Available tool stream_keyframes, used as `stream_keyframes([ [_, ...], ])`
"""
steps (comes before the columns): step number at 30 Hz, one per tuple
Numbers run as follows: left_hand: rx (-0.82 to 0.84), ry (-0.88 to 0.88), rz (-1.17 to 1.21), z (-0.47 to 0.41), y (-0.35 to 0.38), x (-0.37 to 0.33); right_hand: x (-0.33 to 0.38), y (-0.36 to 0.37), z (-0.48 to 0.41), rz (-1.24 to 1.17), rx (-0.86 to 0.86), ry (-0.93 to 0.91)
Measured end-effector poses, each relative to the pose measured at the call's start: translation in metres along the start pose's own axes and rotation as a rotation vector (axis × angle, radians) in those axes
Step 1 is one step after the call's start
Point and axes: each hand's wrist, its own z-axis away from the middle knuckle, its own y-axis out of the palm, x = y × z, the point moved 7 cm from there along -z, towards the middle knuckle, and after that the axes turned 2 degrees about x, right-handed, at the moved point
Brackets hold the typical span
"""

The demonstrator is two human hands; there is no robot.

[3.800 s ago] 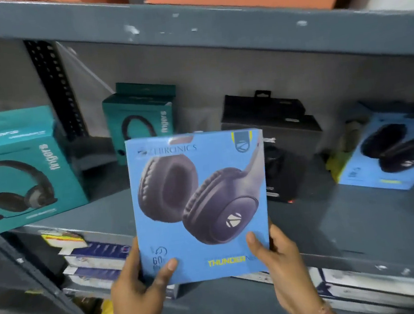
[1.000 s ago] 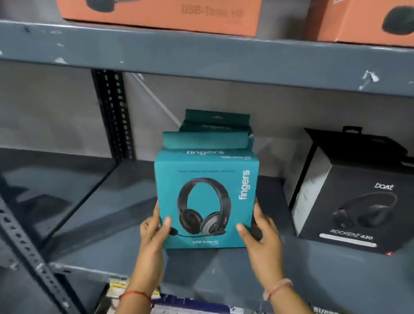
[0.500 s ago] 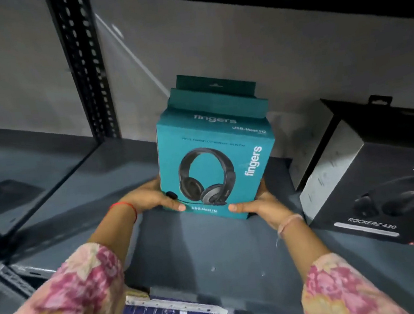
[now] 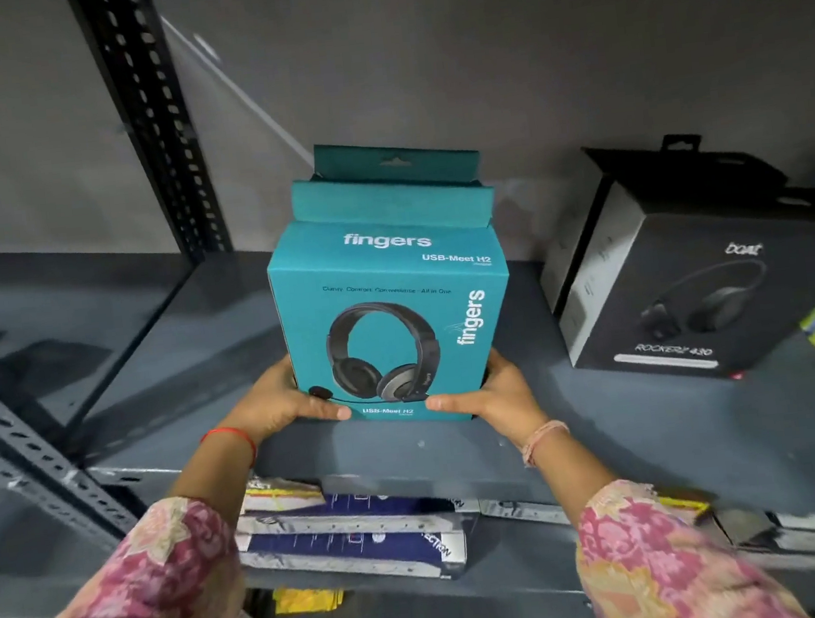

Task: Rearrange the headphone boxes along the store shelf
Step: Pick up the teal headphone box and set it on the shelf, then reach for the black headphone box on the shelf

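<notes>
Teal headphone box upright on the shelf, long axis vertical; left hand at 9 o'clock, right hand at 3 o'clock, both grasping its lower corners equally near.

Matt teal card box is sitting on a smooth painted metal shelf, beside a satiny black box; floral cloth sleeves are showing.

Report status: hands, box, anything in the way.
Left hand and right hand grip the teal cardboard headphone box low on its sides. Second teal box directly behind. Black boat box stands apart.
</notes>
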Motion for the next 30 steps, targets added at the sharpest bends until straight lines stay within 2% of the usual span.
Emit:
stream_keyframes([
  [9, 0.040, -0.020, -0.003, 0.005, 0.001, 0.002, 0.008, 0.011, 0.015, 0.037, 0.006, 0.007],
  [13, 0.036, -0.013, -0.003, 0.031, 0.007, -0.002, 0.016, 0.003, 0.040, 0.245, -0.025, -0.016],
  [14, -0.070, 0.021, -0.025, 0.044, 0.008, 0.000, 0.015, -0.004, 0.053, 0.324, -0.043, -0.035],
  [17, -0.750, 0.049, -0.067, 0.123, 0.023, 0.012, 0.008, -0.027, 0.091, 0.423, -0.098, -0.069],
  [18, -0.851, 0.115, -0.088, 0.141, 0.047, 0.005, 0.006, -0.043, 0.101, 0.399, -0.162, -0.077],
  [19, -0.820, 0.187, -0.108, 0.144, 0.079, -0.005, 0.004, -0.064, 0.107, 0.356, -0.246, -0.076],
  [22, -0.462, 0.330, -0.078, 0.107, 0.178, -0.044, -0.003, -0.132, 0.118, 0.244, -0.510, -0.077],
  [25, -0.285, 0.293, 0.115, 0.039, 0.232, -0.078, -0.004, -0.209, 0.128, 0.188, -0.777, -0.118],
  [27, -0.220, 0.236, 0.139, -0.011, 0.251, -0.096, -0.007, -0.262, 0.126, 0.159, -0.908, -0.138],
  [28, -0.199, 0.215, 0.110, -0.034, 0.257, -0.104, -0.009, -0.286, 0.119, 0.186, -0.909, -0.122],
  [30, -0.145, 0.196, 0.029, -0.073, 0.263, -0.116, -0.017, -0.319, 0.088, 0.160, -0.720, -0.039],
])
